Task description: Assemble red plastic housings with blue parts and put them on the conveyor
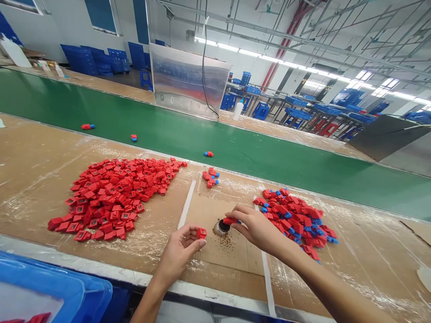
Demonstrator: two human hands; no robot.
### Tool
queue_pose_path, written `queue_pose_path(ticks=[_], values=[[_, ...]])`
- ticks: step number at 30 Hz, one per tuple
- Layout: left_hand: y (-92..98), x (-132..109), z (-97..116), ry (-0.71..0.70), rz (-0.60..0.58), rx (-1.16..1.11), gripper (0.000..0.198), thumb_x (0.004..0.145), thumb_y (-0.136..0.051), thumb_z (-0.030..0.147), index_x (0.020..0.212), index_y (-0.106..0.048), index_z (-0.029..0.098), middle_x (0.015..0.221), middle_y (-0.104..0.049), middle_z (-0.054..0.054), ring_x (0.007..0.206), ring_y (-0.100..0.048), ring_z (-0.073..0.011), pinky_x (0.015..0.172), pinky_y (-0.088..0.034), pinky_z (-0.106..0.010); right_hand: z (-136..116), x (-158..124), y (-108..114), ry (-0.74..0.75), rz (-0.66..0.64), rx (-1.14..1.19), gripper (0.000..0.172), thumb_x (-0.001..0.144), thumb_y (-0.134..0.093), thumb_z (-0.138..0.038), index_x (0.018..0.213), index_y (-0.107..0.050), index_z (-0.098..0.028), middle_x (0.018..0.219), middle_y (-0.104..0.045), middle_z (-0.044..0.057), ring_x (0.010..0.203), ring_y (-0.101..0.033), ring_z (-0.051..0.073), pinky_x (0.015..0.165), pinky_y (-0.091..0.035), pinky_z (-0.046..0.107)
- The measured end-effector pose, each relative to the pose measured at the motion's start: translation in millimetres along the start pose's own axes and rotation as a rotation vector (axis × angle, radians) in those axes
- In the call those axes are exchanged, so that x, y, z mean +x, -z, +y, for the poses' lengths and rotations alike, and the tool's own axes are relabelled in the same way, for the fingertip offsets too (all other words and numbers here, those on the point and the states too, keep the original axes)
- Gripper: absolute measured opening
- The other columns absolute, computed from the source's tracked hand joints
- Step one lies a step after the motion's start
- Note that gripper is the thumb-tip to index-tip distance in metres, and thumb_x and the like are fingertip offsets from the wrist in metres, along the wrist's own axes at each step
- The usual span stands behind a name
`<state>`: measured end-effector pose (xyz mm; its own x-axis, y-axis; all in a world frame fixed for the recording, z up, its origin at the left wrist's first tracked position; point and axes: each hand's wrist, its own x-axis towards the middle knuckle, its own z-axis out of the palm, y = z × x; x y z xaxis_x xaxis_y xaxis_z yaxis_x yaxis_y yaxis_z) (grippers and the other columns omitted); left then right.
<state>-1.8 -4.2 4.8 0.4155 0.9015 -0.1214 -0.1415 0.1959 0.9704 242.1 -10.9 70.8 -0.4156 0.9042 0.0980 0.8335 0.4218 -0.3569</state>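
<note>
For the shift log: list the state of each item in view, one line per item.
left hand: pinching a red square plastic part
right hand: pinching a red-and-blue part against a round metal dish
heap of red parts: loose, all red
mixed heap: loose, red and blue parts
green conveyor belt: three red-and-blue parts lying on it

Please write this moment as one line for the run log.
left hand: pinches red part | right hand: holds red-blue part at round metal fixture | nearby: red-blue pile
</note>
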Motion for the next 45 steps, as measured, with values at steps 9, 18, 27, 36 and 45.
queue_pose_path(ticks=[9,18,27,36,45], values=[[-22.9,-9,-6,0.03,-0.125,-0.072,0.019,0.081,-0.068,0.027,0.097,-0.067,0.016,0.083,-0.064,-0.002,0.077,-0.055,-0.0133,0.069,-0.042,-0.022,-20,-10,10,0.002,0.153,0.149,0.023,0.095,-0.05,-0.022,0.115,-0.059,-0.021,0.102,-0.063,0.008,0.092,-0.061,0.019,0.08,-0.05,0.034],[-22.5,-10,-5,0.025,-0.183,-0.076,0.026,0.082,-0.066,0.024,0.106,-0.068,0.015,0.085,-0.064,-0.003,0.079,-0.053,-0.015,0.072,-0.041,-0.025,-45,-24,-10,-0.033,0.079,0.301,0.028,0.095,-0.051,-0.022,0.121,-0.058,-0.024,0.106,-0.063,0.008,0.095,-0.061,0.019,0.082,-0.049,0.032],[-20.4,-15,-6,0.038,-0.214,-0.041,0.027,0.083,-0.063,0.024,0.108,-0.069,0.015,0.082,-0.066,-0.003,0.075,-0.053,-0.0144,0.069,-0.04,-0.023,-53,-27,-23,-0.044,0.022,0.283,0.024,0.096,-0.048,-0.023,0.117,-0.06,-0.024,0.101,-0.062,0.007,0.089,-0.061,0.018,0.079,-0.05,0.031],[-15.7,-15,-10,-0.026,-0.222,0.256,0.029,0.087,-0.056,0.025,0.112,-0.069,0.019,0.085,-0.067,-0.004,0.076,-0.055,-0.0174,0.068,-0.04,-0.025,-62,-32,-45,-0.062,0.081,0.202,0.027,0.095,-0.042,-0.015,0.112,-0.06,-0.021,0.096,-0.062,0.01,0.085,-0.062,0.021,0.074,-0.053,0.033],[-3.4,-6,17,0.1,-0.302,0.324,0.054,0.077,-0.067,0.027,0.13,-0.055,0.023,0.092,-0.068,-0.004,0.077,-0.063,-0.0187,0.074,-0.05,-0.029,-27,-60,-22,-0.216,0.2,0.204,0.023,0.093,-0.049,-0.022,0.111,-0.063,-0.021,0.099,-0.068,0.008,0.088,-0.067,0.02,0.075,-0.054,0.031]])
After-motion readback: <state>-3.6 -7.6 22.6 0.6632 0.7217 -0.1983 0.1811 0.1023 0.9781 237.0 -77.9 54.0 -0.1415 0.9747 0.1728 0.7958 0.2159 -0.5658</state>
